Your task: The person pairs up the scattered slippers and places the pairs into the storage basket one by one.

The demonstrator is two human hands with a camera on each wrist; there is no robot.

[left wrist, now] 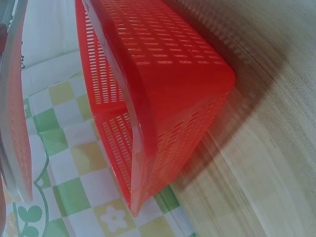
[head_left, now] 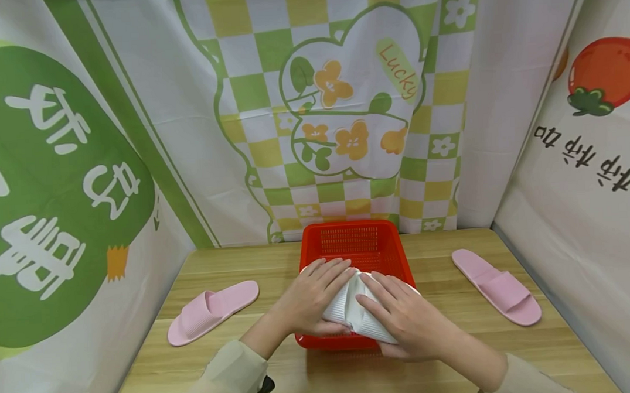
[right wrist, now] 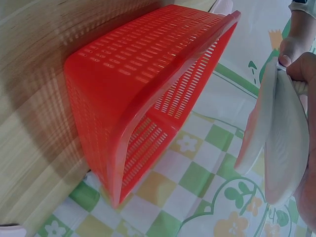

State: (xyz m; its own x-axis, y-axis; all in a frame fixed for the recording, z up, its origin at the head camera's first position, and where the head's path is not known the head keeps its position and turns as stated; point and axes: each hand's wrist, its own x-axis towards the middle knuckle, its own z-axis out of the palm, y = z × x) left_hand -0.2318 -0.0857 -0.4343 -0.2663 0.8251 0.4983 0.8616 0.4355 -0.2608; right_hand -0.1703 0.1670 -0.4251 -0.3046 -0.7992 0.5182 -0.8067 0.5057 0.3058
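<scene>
Two white slippers (head_left: 372, 327) with ribbed straps are held side by side above the red plastic basket (head_left: 302, 250). My left hand (head_left: 314, 299) grips the left one, fingers over its strap and thumb low at its near side. The other is gripped by my right hand (head_left: 412, 318), its fingers spread across the strap. In the right wrist view the white slippers (right wrist: 286, 143) meet near the hands and hang clear of the basket's rim. Only a slipper edge (left wrist: 19, 123) shows in the left wrist view. What lies on the basket's floor is partly hidden by the hands.
A pink slipper (head_left: 196, 319) lies on the wooden table (head_left: 233, 261) to the left, and another pink slipper (head_left: 504, 291) to the right. Printed cloth walls (head_left: 268, 93) enclose the table at the back and both sides.
</scene>
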